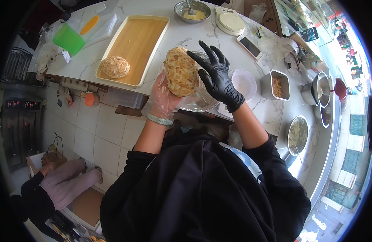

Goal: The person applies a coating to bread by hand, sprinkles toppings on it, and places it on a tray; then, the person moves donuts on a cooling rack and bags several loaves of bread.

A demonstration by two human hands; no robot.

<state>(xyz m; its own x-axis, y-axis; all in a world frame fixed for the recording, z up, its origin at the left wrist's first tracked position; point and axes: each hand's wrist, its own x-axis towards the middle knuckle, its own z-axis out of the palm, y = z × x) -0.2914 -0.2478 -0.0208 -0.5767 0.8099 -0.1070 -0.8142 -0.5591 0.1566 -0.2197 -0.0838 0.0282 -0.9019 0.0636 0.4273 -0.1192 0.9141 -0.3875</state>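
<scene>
Above the near edge of the counter point(182, 34), the left hand point(165, 92), in a clear plastic glove, has its grip clamped on a flake-covered roll point(180, 72). The right hand point(219, 76), gloved in black, has its grip apart, fingers spread just beside the roll's right side; whether they touch it I cannot tell. Below them, at the near edge, sits a round foil dish point(210, 106), its contents mostly hidden, with a pale fluted dish point(251, 79) to its right. Toward the right, a steel bowl point(289, 139) carries smeared residue point(299, 135), and a rectangular metal tin point(268, 87) contains brownish crumbs point(277, 88). Left of the hands lies a shallow tray point(141, 44), a second roll point(115, 67) in its near-left corner. Beyond the tray's far-right corner, near the counter's far edge, a metal bowl point(181, 9) holds a pale yellow mixture point(198, 15) and a utensil point(189, 5).
</scene>
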